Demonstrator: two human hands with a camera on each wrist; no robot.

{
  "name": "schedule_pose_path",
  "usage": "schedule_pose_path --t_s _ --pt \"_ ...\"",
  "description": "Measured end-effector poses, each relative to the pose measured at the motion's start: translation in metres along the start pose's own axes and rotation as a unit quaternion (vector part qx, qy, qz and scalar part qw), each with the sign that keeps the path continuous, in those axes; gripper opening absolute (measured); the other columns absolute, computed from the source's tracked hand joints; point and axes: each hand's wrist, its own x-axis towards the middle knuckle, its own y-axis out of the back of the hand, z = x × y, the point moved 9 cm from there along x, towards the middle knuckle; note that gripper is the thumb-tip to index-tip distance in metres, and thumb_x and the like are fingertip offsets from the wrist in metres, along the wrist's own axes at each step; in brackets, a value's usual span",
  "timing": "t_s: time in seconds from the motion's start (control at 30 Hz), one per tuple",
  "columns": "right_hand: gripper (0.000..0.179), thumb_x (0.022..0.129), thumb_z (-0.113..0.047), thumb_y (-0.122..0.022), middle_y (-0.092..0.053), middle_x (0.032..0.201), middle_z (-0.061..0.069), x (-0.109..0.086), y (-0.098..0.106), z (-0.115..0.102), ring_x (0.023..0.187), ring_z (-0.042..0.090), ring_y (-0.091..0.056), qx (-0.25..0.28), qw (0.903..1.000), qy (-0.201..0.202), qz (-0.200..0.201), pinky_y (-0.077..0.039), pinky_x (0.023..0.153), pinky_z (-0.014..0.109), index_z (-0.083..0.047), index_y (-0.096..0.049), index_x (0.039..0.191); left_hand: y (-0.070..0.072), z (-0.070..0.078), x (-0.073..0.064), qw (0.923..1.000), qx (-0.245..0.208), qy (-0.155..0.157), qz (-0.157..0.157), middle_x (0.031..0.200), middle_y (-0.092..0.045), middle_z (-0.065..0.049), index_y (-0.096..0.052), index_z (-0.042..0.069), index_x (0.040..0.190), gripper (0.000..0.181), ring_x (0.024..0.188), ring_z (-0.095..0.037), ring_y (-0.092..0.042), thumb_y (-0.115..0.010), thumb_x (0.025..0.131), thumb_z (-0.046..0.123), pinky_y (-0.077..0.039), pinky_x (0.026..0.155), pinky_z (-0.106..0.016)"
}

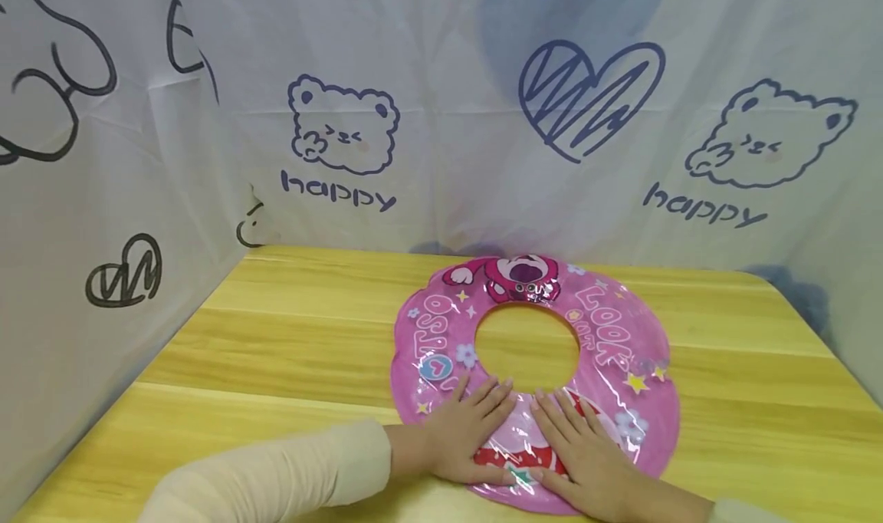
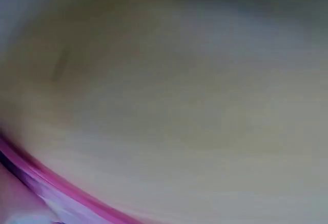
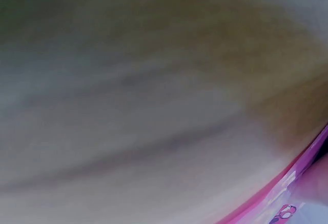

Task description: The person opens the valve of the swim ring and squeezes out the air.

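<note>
A pink inflatable swim ring [image 1: 645,347] lies flat on the table, printed with a bear, flowers, stars and lettering. My left hand [image 1: 461,435] rests on its near side, left of the middle, with fingers straight and spread. Just to the right, my right hand [image 1: 585,450] is laid on the same near part, its fingers extended towards the hole. Both thumbs point inward near a green star print. Each wrist view is mostly blurred; the ring's pink edge [image 2: 77,199] crosses the lower left of the left one, and its rim [image 3: 264,198] the lower right of the right one.
The yellow wood-grain tabletop [image 1: 276,339] spreads around the ring on both sides. A white cloth [image 1: 455,147] with bear and heart drawings hangs behind it, and more cloth [image 1: 138,193] hangs along the left. The ring's far edge lies close to the back cloth.
</note>
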Motion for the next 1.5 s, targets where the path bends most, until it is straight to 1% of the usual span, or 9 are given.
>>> schedule_pose_path --t_s 0.3,0.5,0.67,0.87,1.03,1.13,1.3,1.4,1.5 --pt "0.071 0.091 -0.053 -0.046 -0.031 0.151 0.011 -0.001 -0.004 0.004 0.141 0.03 -0.023 0.038 0.9982 -0.02 -0.042 0.021 0.112 0.023 -0.006 -0.034 0.143 -0.001 -0.058 0.004 0.9986 -0.046 0.021 0.014 0.158 -0.006 -0.008 -0.015 0.013 0.15 0.078 0.145 -0.026 -0.004 -0.038 0.091 0.059 -0.003 0.115 -0.056" --pt "0.07 0.091 -0.051 -0.045 -0.031 0.15 0.013 -0.001 -0.002 0.001 0.14 0.03 -0.024 0.028 0.9989 0.001 -0.039 0.021 0.112 0.024 -0.004 -0.036 0.142 0.0 -0.084 0.015 0.9964 -0.067 0.049 0.02 0.158 -0.005 -0.009 -0.015 0.013 0.15 0.071 0.145 -0.031 -0.004 -0.035 0.095 0.052 -0.001 0.113 -0.06" --pt "0.069 0.092 -0.051 -0.045 -0.031 0.151 0.014 0.0 -0.003 0.0 0.141 0.03 -0.022 0.026 0.9987 0.012 -0.042 0.021 0.112 0.025 -0.004 -0.035 0.142 0.002 -0.103 0.025 0.9931 -0.071 0.093 0.015 0.158 -0.002 -0.008 -0.02 0.025 0.149 0.064 0.145 -0.033 0.0 -0.035 0.094 0.054 -0.001 0.11 -0.065" --pt "0.07 0.093 -0.052 -0.043 -0.027 0.152 0.012 0.001 -0.003 0.005 0.141 0.031 -0.021 0.056 0.9957 -0.002 -0.074 0.023 0.11 0.021 -0.008 -0.03 0.145 -0.005 -0.111 0.03 0.9904 -0.084 0.106 -0.031 0.158 0.003 -0.004 -0.013 0.031 0.149 0.066 0.145 -0.03 0.003 -0.033 0.093 0.058 0.002 0.108 -0.067" --pt "0.063 0.092 -0.046 -0.049 -0.038 0.147 0.01 0.004 0.011 0.016 0.132 0.035 -0.037 0.057 0.9972 0.013 -0.047 0.016 0.111 0.014 -0.01 -0.038 0.142 -0.004 -0.106 0.026 0.9906 -0.089 0.102 -0.02 0.158 -0.004 -0.009 -0.015 0.028 0.15 0.067 0.144 -0.036 -0.003 -0.035 0.093 0.057 -0.006 0.104 -0.073" --pt "0.06 0.092 -0.042 -0.05 -0.038 0.146 0.013 0.007 0.017 0.033 0.135 0.033 -0.034 0.045 0.9986 0.007 -0.026 0.013 0.113 0.016 -0.008 -0.04 0.141 -0.004 -0.104 0.024 0.992 -0.076 0.1 -0.009 0.157 -0.008 -0.011 -0.017 0.027 0.149 0.068 0.143 -0.039 -0.008 -0.035 0.092 0.058 -0.008 0.103 -0.074" --pt "0.069 0.092 -0.045 -0.048 -0.03 0.147 0.025 0.008 0.018 0.073 0.145 0.03 -0.006 0.009 0.9991 -0.041 0.009 0.014 0.116 0.029 0.0 -0.033 0.142 0.007 -0.103 0.023 0.9925 -0.059 0.091 0.056 0.148 -0.035 -0.012 -0.039 0.022 0.141 0.058 0.135 -0.035 -0.033 -0.039 0.092 0.053 -0.024 0.106 -0.063" --pt "0.073 0.091 -0.045 -0.05 -0.027 0.147 0.027 0.006 0.015 0.09 0.145 0.032 -0.004 0.004 0.9983 -0.055 0.019 0.013 0.117 0.032 0.003 -0.028 0.143 0.02 -0.102 0.023 0.9869 -0.044 0.079 0.133 0.123 -0.055 -0.011 -0.055 0.015 0.123 0.042 0.112 -0.029 -0.052 -0.043 0.094 0.043 -0.04 0.098 -0.048" --pt "0.074 0.091 -0.044 -0.051 -0.026 0.148 0.027 0.004 0.01 0.097 0.145 0.031 -0.005 0.005 0.9985 -0.052 0.013 0.012 0.117 0.03 0.003 -0.027 0.144 0.025 -0.105 0.024 0.9793 -0.037 0.092 0.176 0.115 -0.056 -0.013 -0.054 0.01 0.118 0.04 0.107 -0.029 -0.053 -0.047 0.093 0.04 -0.042 0.095 -0.046"
